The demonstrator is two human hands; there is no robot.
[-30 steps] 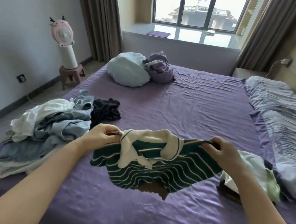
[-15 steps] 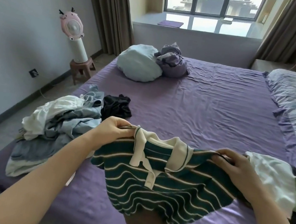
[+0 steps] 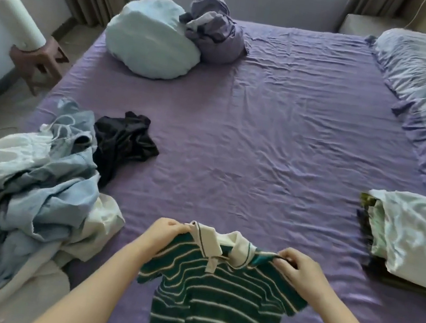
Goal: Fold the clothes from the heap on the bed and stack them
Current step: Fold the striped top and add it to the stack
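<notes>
Green-and-cream striped knit polo shirt (image 3: 216, 297), held up by its shoulders at the near edge of the purple bed (image 3: 277, 149). Left hand (image 3: 168, 230) and right hand (image 3: 298, 268) each have fingers pinched on a shoulder seam beside the collar. Likely light, soft, limp; body sags freely. Shoulders look the best hold for laying flat. Unfolded heap (image 3: 22, 188) left; folded stack (image 3: 411, 235) right.

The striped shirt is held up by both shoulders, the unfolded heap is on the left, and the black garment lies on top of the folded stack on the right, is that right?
Not quite. The head view shows the black garment on the sheet beside the heap on the left, not on the stack. The rest holds: left hand and right hand hold the striped shirt by its shoulders.
</notes>
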